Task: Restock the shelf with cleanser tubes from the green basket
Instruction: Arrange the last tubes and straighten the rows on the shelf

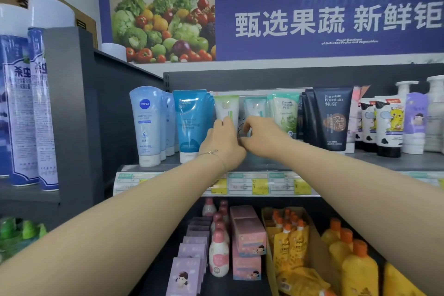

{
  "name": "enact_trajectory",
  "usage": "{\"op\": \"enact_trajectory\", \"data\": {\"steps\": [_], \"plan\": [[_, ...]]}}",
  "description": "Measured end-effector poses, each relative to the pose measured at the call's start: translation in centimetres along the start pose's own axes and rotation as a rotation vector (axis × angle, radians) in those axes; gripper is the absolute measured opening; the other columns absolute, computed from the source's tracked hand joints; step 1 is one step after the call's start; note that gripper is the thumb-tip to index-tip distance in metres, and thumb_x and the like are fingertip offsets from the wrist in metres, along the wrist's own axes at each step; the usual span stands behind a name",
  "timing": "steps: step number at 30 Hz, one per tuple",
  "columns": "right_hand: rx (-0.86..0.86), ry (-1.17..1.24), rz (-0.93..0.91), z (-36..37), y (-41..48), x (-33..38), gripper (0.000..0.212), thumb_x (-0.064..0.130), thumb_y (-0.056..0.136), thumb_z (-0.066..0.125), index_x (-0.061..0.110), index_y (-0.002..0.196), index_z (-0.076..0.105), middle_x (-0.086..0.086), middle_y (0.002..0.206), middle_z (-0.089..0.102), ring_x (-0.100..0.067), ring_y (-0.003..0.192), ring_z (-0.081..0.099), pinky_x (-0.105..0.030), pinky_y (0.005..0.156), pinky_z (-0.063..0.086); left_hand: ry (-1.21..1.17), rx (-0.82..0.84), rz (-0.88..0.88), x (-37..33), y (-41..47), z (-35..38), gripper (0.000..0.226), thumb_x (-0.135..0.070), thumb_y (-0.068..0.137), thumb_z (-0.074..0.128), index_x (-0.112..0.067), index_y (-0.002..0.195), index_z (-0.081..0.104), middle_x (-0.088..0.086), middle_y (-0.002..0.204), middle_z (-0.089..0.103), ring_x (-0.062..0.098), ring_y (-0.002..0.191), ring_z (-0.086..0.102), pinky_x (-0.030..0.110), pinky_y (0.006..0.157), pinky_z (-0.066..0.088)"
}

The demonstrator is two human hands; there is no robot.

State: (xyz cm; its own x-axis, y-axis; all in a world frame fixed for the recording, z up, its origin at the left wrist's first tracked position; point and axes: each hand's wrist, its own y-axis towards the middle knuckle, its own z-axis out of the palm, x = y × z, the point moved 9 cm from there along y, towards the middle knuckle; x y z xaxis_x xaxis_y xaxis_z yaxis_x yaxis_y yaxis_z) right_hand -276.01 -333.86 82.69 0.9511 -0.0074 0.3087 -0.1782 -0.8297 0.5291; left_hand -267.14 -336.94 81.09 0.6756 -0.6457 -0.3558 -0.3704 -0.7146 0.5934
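Two bare arms reach to a shelf point(384, 161). The left hand point(222, 142) grips a white-green tube point(227, 107) standing between a blue tube point(189, 122) and a teal tube point(255, 106). The right hand point(260, 134) curls at the teal tube; whether it grips is unclear.

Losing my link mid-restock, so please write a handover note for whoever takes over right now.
Left hand grips the lower part of the white-and-green tube, upright on the shelf between the blue tubes and the teal tube.
Right hand: fingers curled at the teal tube's foot; whether it grips is hidden.
Green basket: out of view.
Done: this tube looks placed in its row.
Left: release, straighten the front, fetch more tubes; how many remain cannot be seen.
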Motion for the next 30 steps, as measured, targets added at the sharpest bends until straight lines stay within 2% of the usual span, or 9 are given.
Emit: {"op": "enact_trajectory", "data": {"steps": [4, 6, 10, 12, 14, 16, 21, 26, 30], "plan": [[-0.052, -0.149, -0.117, -2.0, -3.0, 1.0, 0.017, 0.029, 0.089, 0.055, 0.016, 0.100, 0.053, -0.001, 0.094, 0.058, -0.023, 0.081, 0.056, -0.033, 0.065, 0.045, 0.300, -0.134, 0.153, -2.6, -1.7, -1.3, 0.034, -0.022, 0.087, 0.053, -0.016, 0.119, 0.043, 0.004, 0.119, 0.047, 0.025, 0.106, 0.048, 0.034, 0.075, 0.036], [-0.108, -0.188, -0.181, -2.9, -4.8, 1.4, 0.013, 0.029, 0.089, 0.053, 0.017, 0.095, 0.052, 0.000, 0.091, 0.057, -0.022, 0.080, 0.055, -0.033, 0.063, 0.040, 0.441, -0.218, 0.250, -4.3, -3.1, -1.8, 0.030, -0.023, 0.087, 0.051, -0.019, 0.115, 0.045, 0.000, 0.115, 0.049, 0.022, 0.103, 0.048, 0.032, 0.073, 0.031], [-0.180, -0.235, -0.225, -3.5, -7.9, 0.5, 0.020, 0.033, 0.087, 0.053, 0.018, 0.099, 0.056, 0.000, 0.099, 0.060, -0.024, 0.092, 0.057, -0.038, 0.080, 0.043, 0.487, -0.252, 0.349, -6.7, -6.1, -1.4, 0.029, -0.027, 0.083, 0.054, -0.020, 0.110, 0.048, -0.002, 0.109, 0.051, 0.021, 0.100, 0.049, 0.032, 0.073, 0.026], [-0.206, -0.207, -0.234, -3.5, -9.8, -0.4, 0.020, 0.035, 0.086, 0.054, 0.018, 0.097, 0.056, 0.000, 0.098, 0.059, -0.024, 0.094, 0.055, -0.039, 0.082, 0.042, 0.482, -0.232, 0.397, -7.7, -7.9, -0.6, 0.029, -0.027, 0.080, 0.057, -0.017, 0.106, 0.051, 0.001, 0.103, 0.053, 0.024, 0.094, 0.052, 0.034, 0.071, 0.029], [-0.245, -0.162, -0.264, -3.5, -11.9, -1.2, 0.018, 0.034, 0.085, 0.056, 0.017, 0.093, 0.057, -0.001, 0.092, 0.057, -0.024, 0.089, 0.055, -0.041, 0.080, 0.043, 0.449, -0.226, 0.443, -8.4, -9.9, 0.2, 0.027, -0.024, 0.070, 0.063, -0.014, 0.095, 0.056, 0.003, 0.089, 0.056, 0.027, 0.079, 0.056, 0.034, 0.064, 0.032], [-0.255, -0.164, -0.282, -3.1, -13.9, -2.2, 0.018, 0.033, 0.084, 0.057, 0.017, 0.092, 0.059, 0.000, 0.090, 0.058, -0.023, 0.087, 0.054, -0.040, 0.076, 0.044, 0.416, -0.215, 0.463, -8.8, -11.7, 0.9, 0.024, -0.024, 0.068, 0.063, -0.015, 0.090, 0.056, 0.002, 0.083, 0.055, 0.026, 0.073, 0.056, 0.031, 0.060, 0.029], [-0.212, -0.162, -0.326, -1.0, -18.0, -4.3, 0.013, 0.031, 0.085, 0.058, 0.019, 0.089, 0.061, 0.004, 0.086, 0.058, -0.017, 0.082, 0.052, -0.030, 0.070, 0.039, 0.372, -0.074, 0.430, -8.5, -15.4, 4.5, 0.025, -0.031, 0.085, 0.049, -0.020, 0.107, 0.050, -0.002, 0.103, 0.053, 0.022, 0.093, 0.053, 0.032, 0.069, 0.031], [-0.153, -0.224, -0.353, 1.4, -21.3, -6.1, 0.013, 0.031, 0.085, 0.059, 0.019, 0.088, 0.062, 0.003, 0.082, 0.058, -0.019, 0.075, 0.055, -0.033, 0.066, 0.042, 0.427, 0.083, 0.368, -7.1, -18.2, 8.6, 0.029, -0.033, 0.090, 0.046, -0.021, 0.116, 0.042, -0.002, 0.113, 0.049, 0.022, 0.105, 0.050, 0.035, 0.081, 0.038], [-0.106, -0.214, -0.356, 3.5, -24.1, -7.6, 0.013, 0.027, 0.075, 0.067, 0.015, 0.076, 0.061, 0.001, 0.071, 0.058, -0.022, 0.065, 0.057, -0.032, 0.056, 0.042, 0.389, 0.132, 0.353, -6.3, -20.6, 10.8, 0.024, -0.030, 0.088, 0.046, -0.018, 0.109, 0.045, -0.001, 0.105, 0.051, 0.024, 0.098, 0.053, 0.034, 0.071, 0.036]]}}
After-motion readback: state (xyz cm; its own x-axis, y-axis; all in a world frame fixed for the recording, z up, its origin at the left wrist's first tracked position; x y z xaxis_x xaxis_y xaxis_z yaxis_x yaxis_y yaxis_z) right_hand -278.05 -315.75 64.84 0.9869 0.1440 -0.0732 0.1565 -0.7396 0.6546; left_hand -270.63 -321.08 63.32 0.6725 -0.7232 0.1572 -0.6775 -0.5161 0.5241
